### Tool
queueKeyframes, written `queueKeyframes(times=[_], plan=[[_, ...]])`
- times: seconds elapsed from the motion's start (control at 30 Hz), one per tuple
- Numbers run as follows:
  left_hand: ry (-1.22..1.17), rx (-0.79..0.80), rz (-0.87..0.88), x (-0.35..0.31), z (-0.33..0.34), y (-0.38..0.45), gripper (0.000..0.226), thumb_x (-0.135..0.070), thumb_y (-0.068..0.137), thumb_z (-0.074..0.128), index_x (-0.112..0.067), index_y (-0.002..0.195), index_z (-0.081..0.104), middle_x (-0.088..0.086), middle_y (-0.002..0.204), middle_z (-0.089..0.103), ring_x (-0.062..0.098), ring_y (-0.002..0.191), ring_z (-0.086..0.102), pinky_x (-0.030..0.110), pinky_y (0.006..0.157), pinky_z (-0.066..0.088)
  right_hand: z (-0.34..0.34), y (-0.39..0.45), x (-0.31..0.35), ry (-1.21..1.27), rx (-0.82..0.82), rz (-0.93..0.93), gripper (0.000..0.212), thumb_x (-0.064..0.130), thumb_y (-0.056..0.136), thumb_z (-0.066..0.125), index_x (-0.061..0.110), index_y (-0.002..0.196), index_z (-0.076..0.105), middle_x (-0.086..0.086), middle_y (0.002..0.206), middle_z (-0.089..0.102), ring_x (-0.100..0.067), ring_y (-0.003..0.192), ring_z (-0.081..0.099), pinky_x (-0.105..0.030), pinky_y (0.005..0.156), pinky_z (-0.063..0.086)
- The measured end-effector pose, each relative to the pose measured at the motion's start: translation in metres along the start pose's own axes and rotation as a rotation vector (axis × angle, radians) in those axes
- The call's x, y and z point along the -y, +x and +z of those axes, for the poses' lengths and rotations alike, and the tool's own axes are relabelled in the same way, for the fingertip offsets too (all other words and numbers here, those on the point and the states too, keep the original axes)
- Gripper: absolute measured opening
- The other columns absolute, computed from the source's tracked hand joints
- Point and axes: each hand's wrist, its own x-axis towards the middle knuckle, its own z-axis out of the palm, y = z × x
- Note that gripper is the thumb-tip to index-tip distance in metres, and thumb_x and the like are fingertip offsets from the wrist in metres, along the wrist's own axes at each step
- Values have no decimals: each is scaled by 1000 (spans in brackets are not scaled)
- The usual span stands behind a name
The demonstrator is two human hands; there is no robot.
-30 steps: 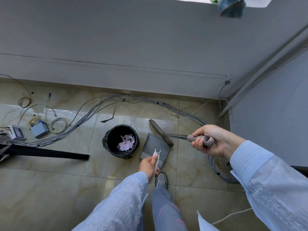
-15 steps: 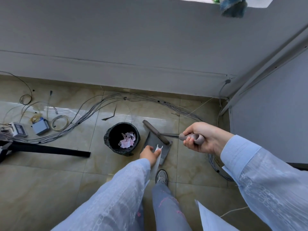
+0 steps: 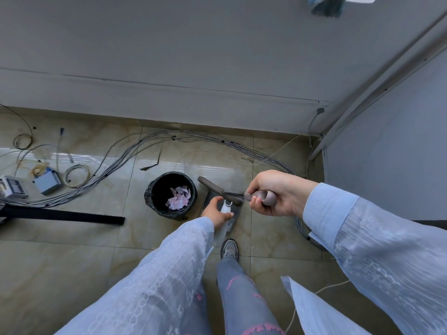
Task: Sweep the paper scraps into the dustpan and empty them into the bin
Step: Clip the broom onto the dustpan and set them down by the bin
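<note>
Paper scraps [image 3: 178, 201], pink and white, sit at the bottom of the black bin [image 3: 170, 194] on the tiled floor [image 3: 60, 257]; none visible loose on the floor around it. Far left: small grey boxes [image 3: 47, 182] and coiled wires, with a grey cable bundle [image 3: 116, 165] running along the wall, plus a black bar [image 3: 60, 216] lying flat. Just right of the bin, the grey dustpan [image 3: 233, 213] is held low, mostly hidden behind the hands. Left hand [image 3: 216, 212] has its fingers wrapped round the dustpan's white handle [image 3: 226, 211]. Can't tell whether anything is left in the pan, since its tray is barely visible. Brush [image 3: 219, 191] is just above the dustpan and looks to be touching it; the head angles up-left near the bin rim. Right hand [image 3: 273, 193] has its fingers closed tight on the brush handle, end of the grip poking out of the fist. A shoe [image 3: 229, 249] is planted just below the dustpan.

Progress: looks late. Scraps are in the bin, so sweeping and at least one emptying seem done. Left: probably confirm the pan is empty, maybe brush off anything stuck, check the floor under the cables for strays, then set the tools down.
</note>
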Motion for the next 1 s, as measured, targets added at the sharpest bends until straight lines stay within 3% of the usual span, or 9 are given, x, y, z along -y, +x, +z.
queueKeyframes(times=[0.3, 0.47, 0.63, 0.73, 0.8, 0.87, 0.93, 1.0], plan=[[15, 2, 31, 3, -1, 2, 65, -16, 85, 70, -15, 142, 40, 11, 138, 53, 26, 126, 49, 32, 102, 39, 7, -16, 2, -211, -13, -22, 15, 2, 93, 40, 5, 78, 40, -6, 59, 37, -8, 35, 40, -11, 31, 40], [25, 14, 45, 4, -2, 4, 64, -16, 84, 71, -15, 140, 41, 11, 132, 57, 26, 121, 53, 30, 100, 41, 12, -22, 8, -322, -10, -34, 20, 3, 94, 40, 4, 74, 41, -9, 58, 39, -8, 29, 40, -12, 31, 42], [20, 25, 66, 7, -4, 4, 65, -20, 83, 72, -14, 140, 41, 10, 131, 56, 24, 121, 53, 28, 97, 40, 10, -24, 16, -427, 21, 37, 11, 10, 95, 43, 3, 87, 45, -14, 51, 58, -12, 26, 51, -12, 31, 43], [-9, 20, 86, 13, -6, 4, 54, -31, 90, 62, -17, 138, 43, 9, 129, 57, 26, 117, 55, 28, 89, 43, 4, -24, 20, -445, 47, 76, 10, 15, 94, 45, 6, 93, 47, -15, 67, 58, -12, 28, 52, -11, 31, 42], [-53, 32, 59, 19, -12, 5, 42, -35, 97, 48, -20, 136, 46, 11, 116, 60, 30, 100, 61, 32, 77, 51, 0, -23, 23, -429, 69, 90, 10, 17, 94, 45, 7, 94, 48, -15, 68, 58, -11, 28, 51, -11, 30, 41], [76, 32, 96, 27, -25, 8, 39, -30, 100, 41, -23, 137, 44, 11, 104, 64, 29, 87, 63, 37, 74, 55, -1, -22, 26, -423, 90, 95, 11, 17, 93, 47, 7, 95, 50, -14, 65, 59, -10, 28, 51, -11, 30, 41], [392, 11, 199, 33, -42, 18, 51, -22, 96, 47, -29, 144, 33, 10, 117, 65, 30, 102, 64, 42, 89, 52, -2, -21, 29, -430, 111, 96, 10, 18, 92, 48, 9, 97, 50, -14, 63, 60, -10, 29, 50, -11, 29, 40], [597, 36, 359, 34, -56, 26, 77, -17, 85, 61, -33, 149, 21, 8, 137, 54, 27, 122, 54, 43, 100, 45, -3, -20, 32, -433, 131, 90, 12, 20, 92, 50, 10, 98, 49, -13, 62, 61, -10, 29, 50, -11, 30, 39]])
